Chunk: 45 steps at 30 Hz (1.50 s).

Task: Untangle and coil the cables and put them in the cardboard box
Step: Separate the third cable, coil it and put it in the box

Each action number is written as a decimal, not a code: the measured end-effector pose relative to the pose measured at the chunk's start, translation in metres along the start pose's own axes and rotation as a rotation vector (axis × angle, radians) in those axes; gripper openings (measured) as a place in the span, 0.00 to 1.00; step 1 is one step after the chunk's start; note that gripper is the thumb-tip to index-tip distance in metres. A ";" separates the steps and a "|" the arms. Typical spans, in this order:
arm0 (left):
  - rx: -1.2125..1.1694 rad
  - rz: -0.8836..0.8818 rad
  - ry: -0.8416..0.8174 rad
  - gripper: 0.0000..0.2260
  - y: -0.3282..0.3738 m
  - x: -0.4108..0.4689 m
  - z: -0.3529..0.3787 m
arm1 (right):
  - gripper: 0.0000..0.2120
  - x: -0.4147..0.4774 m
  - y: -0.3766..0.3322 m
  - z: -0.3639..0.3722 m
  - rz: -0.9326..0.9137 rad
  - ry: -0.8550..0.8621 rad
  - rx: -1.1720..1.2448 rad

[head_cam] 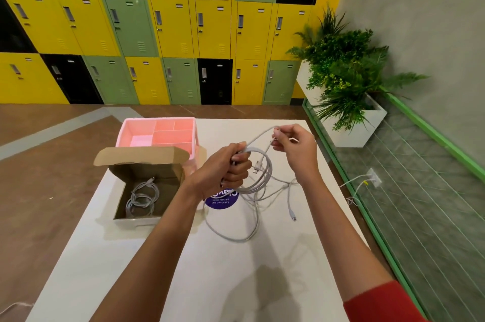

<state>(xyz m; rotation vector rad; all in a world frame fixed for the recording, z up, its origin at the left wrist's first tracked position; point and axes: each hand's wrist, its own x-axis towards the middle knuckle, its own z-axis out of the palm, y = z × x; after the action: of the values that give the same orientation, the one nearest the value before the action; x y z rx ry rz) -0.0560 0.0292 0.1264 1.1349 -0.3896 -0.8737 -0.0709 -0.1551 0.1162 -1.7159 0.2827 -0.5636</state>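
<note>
the left hand is closed in a fist round the top of several loops of a thin white cable, back of the hand toward the camera, forearm reaching in from the lower left. the right hand is raised a little higher and to the right of it, wrist bent, with thumb and forefinger pinching a strand of the same cable that runs back to the left fist; the other fingers are loosely curled. the hands are apart, joined only by that strand. a red sleeve covers the upper right arm.

below the left hand the loops hang down, and the rest of the cable trails in loose curves over the white table beneath and in front of both hands, one plug end lying below the right wrist. a round purple sticker shows just under the left fist.

left of the left forearm stands an open brown cardboard box, flap tilted up, with a grey coiled cable lying inside. beyond the box, and left of the left hand, sits a pink plastic divided tray.

beyond the table is a wall of yellow, green and black lockers; past the right hand, a green plant in a white planter.
</note>
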 end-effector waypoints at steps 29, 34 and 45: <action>0.232 0.069 0.151 0.20 -0.017 -0.005 -0.045 | 0.09 -0.017 -0.008 0.041 0.285 -0.541 0.005; 0.340 0.107 0.196 0.20 -0.016 0.002 -0.044 | 0.19 -0.013 -0.008 0.039 0.314 -0.616 -0.033; 0.421 0.179 0.338 0.20 -0.015 0.009 -0.049 | 0.16 -0.001 -0.018 0.037 0.180 -0.809 -0.478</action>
<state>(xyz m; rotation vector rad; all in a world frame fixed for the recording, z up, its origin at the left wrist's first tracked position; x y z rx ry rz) -0.0230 0.0506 0.0919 1.5806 -0.3968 -0.4382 -0.0547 -0.1190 0.1285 -2.1978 -0.0206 0.3811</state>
